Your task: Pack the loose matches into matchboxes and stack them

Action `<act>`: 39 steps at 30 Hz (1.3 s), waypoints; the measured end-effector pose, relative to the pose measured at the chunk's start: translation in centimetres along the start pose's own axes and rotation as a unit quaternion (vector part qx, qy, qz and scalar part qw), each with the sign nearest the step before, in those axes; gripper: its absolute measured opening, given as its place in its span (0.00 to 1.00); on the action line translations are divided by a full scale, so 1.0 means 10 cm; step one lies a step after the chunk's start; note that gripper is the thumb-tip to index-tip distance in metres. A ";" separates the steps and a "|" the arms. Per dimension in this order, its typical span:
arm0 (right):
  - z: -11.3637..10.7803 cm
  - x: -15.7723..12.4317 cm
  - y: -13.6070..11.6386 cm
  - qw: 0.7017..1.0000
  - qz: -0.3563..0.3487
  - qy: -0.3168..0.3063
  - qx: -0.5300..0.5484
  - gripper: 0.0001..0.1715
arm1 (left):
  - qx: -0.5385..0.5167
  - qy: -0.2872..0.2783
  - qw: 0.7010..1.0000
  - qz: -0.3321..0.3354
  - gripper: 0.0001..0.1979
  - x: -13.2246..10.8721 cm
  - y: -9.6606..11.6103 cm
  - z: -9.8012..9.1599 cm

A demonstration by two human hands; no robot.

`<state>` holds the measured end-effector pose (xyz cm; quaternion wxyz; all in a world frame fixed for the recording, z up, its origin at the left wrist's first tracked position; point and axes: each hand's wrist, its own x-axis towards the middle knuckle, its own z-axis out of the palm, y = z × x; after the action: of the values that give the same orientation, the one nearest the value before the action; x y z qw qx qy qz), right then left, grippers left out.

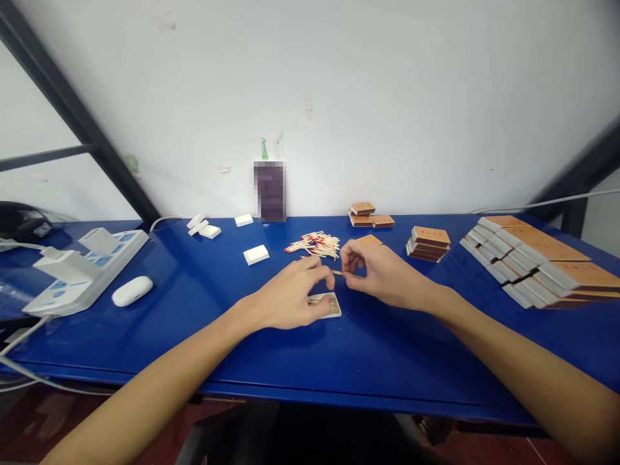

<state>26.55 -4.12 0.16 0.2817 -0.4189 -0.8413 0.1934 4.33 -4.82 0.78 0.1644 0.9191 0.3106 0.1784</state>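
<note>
My left hand is at a small white matchbox tray with matches in it. Its thumb lies across the tray and the index finger curls above it; the other fingers' grip is partly hidden. My right hand pinches a single match between thumb and fingertips, just above and behind the tray. Beyond both hands lies a loose pile of red-tipped matches. An orange matchbox sleeve or box shows partly behind my right hand.
White trays lie at the back left. Orange matchboxes are stacked at the back, right of centre and far right. A power strip with cables and a white earphone case occupy the left of the blue table.
</note>
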 end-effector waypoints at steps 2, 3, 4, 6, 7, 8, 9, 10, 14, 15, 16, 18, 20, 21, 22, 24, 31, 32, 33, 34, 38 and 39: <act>-0.02 -0.02 -0.05 1.000 0.000 0.008 0.019 0.05 | -0.039 0.048 0.998 -0.012 0.06 0.02 -0.06 -0.03; -0.02 -0.02 -0.09 0.999 -0.002 0.005 0.032 0.06 | -0.058 0.072 0.995 -0.021 0.05 0.03 -0.10 -0.05; 0.00 -0.04 -0.12 0.999 -0.006 -0.005 0.046 0.06 | -0.079 0.091 0.992 -0.032 0.05 0.04 -0.15 -0.06; 0.06 -0.06 -0.21 0.997 -0.015 -0.038 0.070 0.06 | -0.121 0.116 0.984 -0.054 0.04 0.05 -0.26 -0.08; 0.11 -0.07 -0.25 0.996 -0.019 -0.054 0.072 0.06 | -0.140 0.126 0.980 -0.061 0.04 0.05 -0.30 -0.09; 0.15 -0.09 -0.28 0.995 -0.025 -0.067 0.067 0.06 | -0.153 0.137 0.977 -0.065 0.04 0.04 -0.34 -0.10; 0.20 -0.10 -0.31 0.995 -0.030 -0.075 0.053 0.06 | -0.161 0.144 0.974 -0.068 0.04 0.04 -0.37 -0.11; 0.23 -0.11 -0.34 0.995 -0.035 -0.081 0.037 0.06 | -0.166 0.141 0.974 -0.068 0.04 0.03 -0.39 -0.12; 0.26 -0.12 -0.34 0.995 -0.051 -0.082 0.004 0.05 | -0.175 -0.004 0.983 -0.050 0.06 -0.01 -0.43 -0.20; 0.24 -0.13 -0.33 0.995 -0.054 -0.081 0.004 0.04 | -0.177 -0.046 0.982 -0.045 0.08 -0.02 -0.44 -0.23; 0.21 -0.13 -0.31 0.995 -0.056 -0.080 0.003 0.04 | -0.178 -0.079 0.980 -0.045 0.10 -0.03 -0.45 -0.25; 0.16 -0.13 -0.28 0.994 -0.058 -0.089 -0.002 0.04 | -0.179 -0.121 0.975 -0.057 0.15 -0.05 -0.46 -0.29; 0.12 -0.13 -0.24 0.992 -0.060 -0.113 -0.002 0.07 | -0.179 -0.150 0.970 -0.073 0.18 -0.05 -0.47 -0.30; 0.11 -0.13 -0.23 0.990 -0.061 -0.127 -0.002 0.09 | -0.177 -0.159 0.968 -0.080 0.20 -0.05 -0.47 -0.30; 0.11 -0.13 -0.21 0.988 -0.062 -0.140 -0.001 0.11 | -0.176 -0.163 0.967 -0.084 0.20 -0.05 -0.47 -0.29; 0.12 -0.12 -0.19 0.986 -0.060 -0.155 0.000 0.12 | -0.179 -0.162 0.967 -0.085 0.20 -0.04 -0.47 -0.25; 0.17 -0.10 -0.17 0.987 -0.074 -0.138 0.024 0.07 | -0.247 -0.148 0.954 -0.084 0.17 -0.01 -0.44 -0.15; 0.17 -0.10 -0.16 0.988 -0.072 -0.137 0.023 0.07 | -0.251 -0.144 0.954 -0.083 0.17 -0.01 -0.44 -0.14; 0.17 -0.10 -0.16 0.988 -0.070 -0.137 0.023 0.08 | -0.256 -0.138 0.953 -0.081 0.17 -0.01 -0.43 -0.13; 0.18 -0.10 -0.16 0.988 -0.067 -0.137 0.025 0.08 | -0.260 -0.132 0.953 -0.079 0.17 0.00 -0.42 -0.12; 0.19 -0.10 -0.15 0.986 -0.062 -0.148 0.040 0.07 | -0.257 -0.120 0.956 -0.071 0.18 0.00 -0.39 -0.07; 0.19 -0.10 -0.16 0.985 -0.061 -0.154 0.044 0.07 | -0.254 -0.119 0.957 -0.070 0.18 0.00 -0.38 -0.05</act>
<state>24.90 -5.99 -0.69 0.1786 -0.3193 -0.8890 0.2752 2.15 -1.83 -0.31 0.4406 0.8374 0.2969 0.1287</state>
